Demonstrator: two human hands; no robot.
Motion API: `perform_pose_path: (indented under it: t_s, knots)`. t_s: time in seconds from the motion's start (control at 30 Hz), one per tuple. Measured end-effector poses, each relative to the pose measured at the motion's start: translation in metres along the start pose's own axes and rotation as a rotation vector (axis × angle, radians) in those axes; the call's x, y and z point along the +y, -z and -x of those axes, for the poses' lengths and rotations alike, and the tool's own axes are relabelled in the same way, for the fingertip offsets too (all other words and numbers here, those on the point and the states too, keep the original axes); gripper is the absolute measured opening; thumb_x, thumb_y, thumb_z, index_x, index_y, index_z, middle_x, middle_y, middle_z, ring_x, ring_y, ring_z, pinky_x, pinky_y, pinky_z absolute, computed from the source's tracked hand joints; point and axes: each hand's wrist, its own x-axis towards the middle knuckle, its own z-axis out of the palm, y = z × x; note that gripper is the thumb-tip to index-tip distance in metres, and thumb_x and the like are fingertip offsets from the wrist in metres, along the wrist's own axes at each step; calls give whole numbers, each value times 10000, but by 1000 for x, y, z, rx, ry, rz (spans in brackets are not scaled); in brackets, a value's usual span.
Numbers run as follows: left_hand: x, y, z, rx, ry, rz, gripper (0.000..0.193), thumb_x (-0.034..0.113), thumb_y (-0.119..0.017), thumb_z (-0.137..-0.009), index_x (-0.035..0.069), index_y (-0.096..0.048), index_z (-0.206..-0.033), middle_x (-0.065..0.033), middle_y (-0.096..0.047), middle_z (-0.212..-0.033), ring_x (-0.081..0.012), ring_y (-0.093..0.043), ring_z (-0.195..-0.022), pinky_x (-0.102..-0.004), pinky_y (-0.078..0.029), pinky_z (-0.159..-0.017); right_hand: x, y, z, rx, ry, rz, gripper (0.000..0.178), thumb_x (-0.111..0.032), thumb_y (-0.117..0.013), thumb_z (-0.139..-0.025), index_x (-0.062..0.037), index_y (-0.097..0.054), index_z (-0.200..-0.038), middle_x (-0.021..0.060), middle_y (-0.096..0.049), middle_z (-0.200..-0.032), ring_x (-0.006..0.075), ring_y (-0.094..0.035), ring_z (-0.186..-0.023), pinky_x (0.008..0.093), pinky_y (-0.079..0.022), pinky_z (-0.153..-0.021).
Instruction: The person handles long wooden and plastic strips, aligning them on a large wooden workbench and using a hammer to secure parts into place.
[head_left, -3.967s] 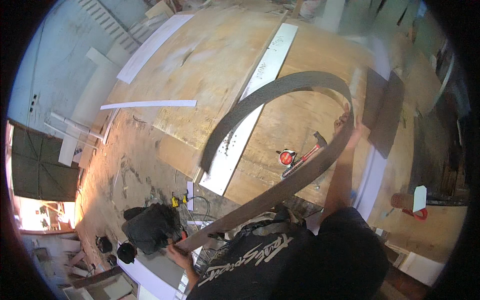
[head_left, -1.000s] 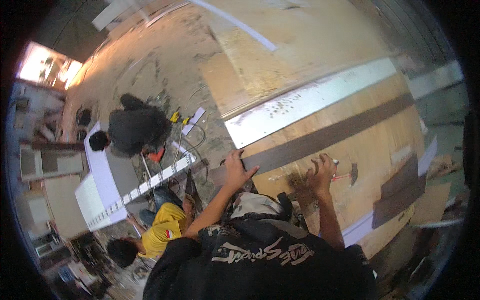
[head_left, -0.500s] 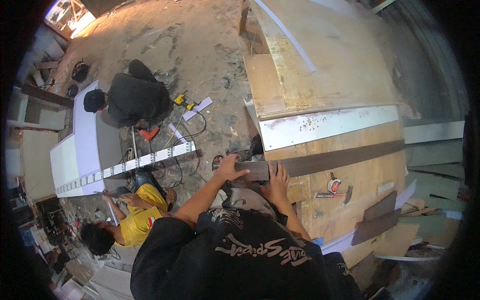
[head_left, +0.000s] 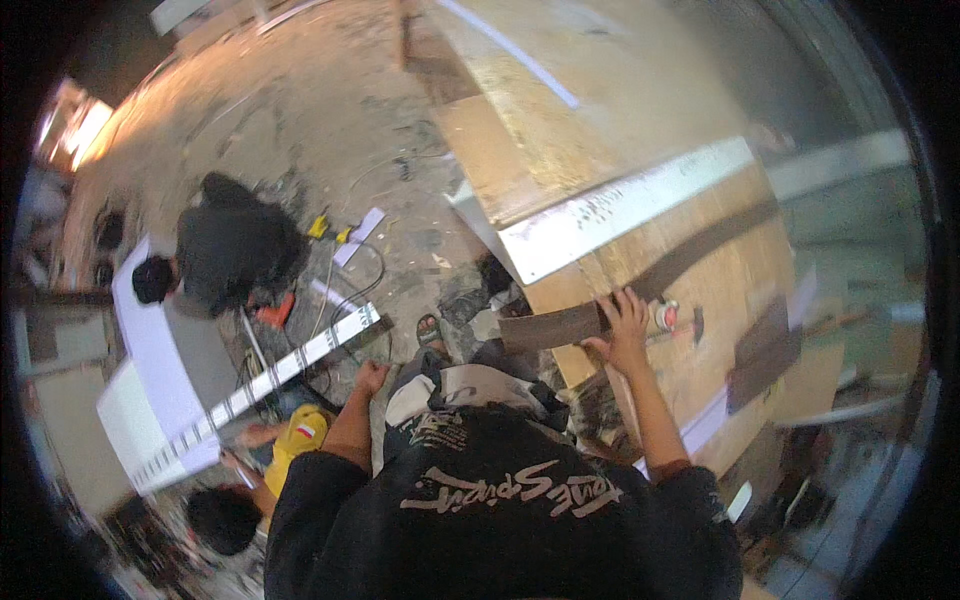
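Note:
A long dark brown strip [head_left: 548, 331] lies across the wooden worktable [head_left: 740, 400], its near end jutting past the table's left edge. Over this strip my right hand [head_left: 626, 330] rests with fingers spread, thumb near the strip's closer edge. My left hand [head_left: 372, 378] hangs apart from the table, by my left side, its fingers curled closed; nothing shows sticking out of it. Just right of my right hand lie a round tape measure [head_left: 666, 316] and a hammer [head_left: 697, 326]. The picture is somewhat blurred.
A white panel [head_left: 630, 212] lies on the table beyond the strip. A dark board [head_left: 764, 352] sits at right. On the floor at left, a person in black [head_left: 240, 245] and one in yellow [head_left: 302, 435] crouch by white boards [head_left: 150, 400], a drill [head_left: 276, 310] and cables.
My left hand has let go of the strip's end and dropped to my left side. My right hand has moved right along the strip, and the strip's end has shifted toward the table.

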Motion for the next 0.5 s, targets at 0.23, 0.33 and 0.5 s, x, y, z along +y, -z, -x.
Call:
perform_pose_path:
  t_s: [0.23, 0.33, 0.5]
  knots:
    - [-45, 16, -38, -51, -34, -119, 594, 436, -684, -825, -44, -616, -1167, -254, -649, -1141, -347, -631, -1054, -421, -481, -887, 63, 41, 44, -272, -17, 199, 942, -238, -850, -596, -213, -416, -1432, 146, -380, -1455, 374, -324, -1370, 526, -272, -1130]
    - [-45, 20, -54, -43, -172, -6, 536, 394, -705, -822, -39, -632, -1130, -225, -671, -1036, -320, -642, -968, -412, -487, -850, 73, 52, 58, -364, 48, 141, 936, -201, -839, -606, -224, -412, -1438, 141, -389, -1455, 370, -332, -1368, 516, -273, -1135]
    - [70, 2, -21, -23, -315, 243, 294, 270, -691, -863, -22, -662, -853, -128, -668, -808, -238, -617, -774, -369, -486, -747, 92, 50, 135, -396, -96, 149, 935, -179, -836, -614, -271, -409, -1441, 137, -413, -1448, 363, -355, -1357, 502, -298, -1115]
